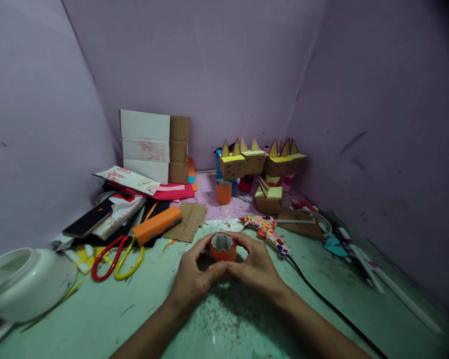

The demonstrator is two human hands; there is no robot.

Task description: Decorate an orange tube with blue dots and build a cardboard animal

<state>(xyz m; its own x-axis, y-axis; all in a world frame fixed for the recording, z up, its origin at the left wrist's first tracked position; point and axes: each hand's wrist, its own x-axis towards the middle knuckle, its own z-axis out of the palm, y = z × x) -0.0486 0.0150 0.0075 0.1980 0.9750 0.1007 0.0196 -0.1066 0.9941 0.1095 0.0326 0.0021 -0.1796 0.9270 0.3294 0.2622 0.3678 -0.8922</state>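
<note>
Head view, lower centre: left hand (194,271) and right hand (256,264) both closed round a short orange tube (223,254), one on each side, thumbs meeting at its near face. Tube upright, open end up, grey corrugated lining showing; whether its base touches the green tabletop (145,319), can't tell.

Left of the hands: yellow-handled scissors (129,267), red-handled scissors (108,264), longer orange roll (157,225) lying beside a brown cardboard piece (187,222). White pot (33,281) at lower left edge. Upper left of centre: folded white-and-brown cardboard (145,144) propped upright against the wall.

Right of centre: flower-patterned glue gun (265,232), black cord (322,299) running to the bottom edge. Behind, another orange tube (224,193) standing near boxy cardboard heads (254,162) with pointed ears. White sticks and pens (374,271) far right.
</note>
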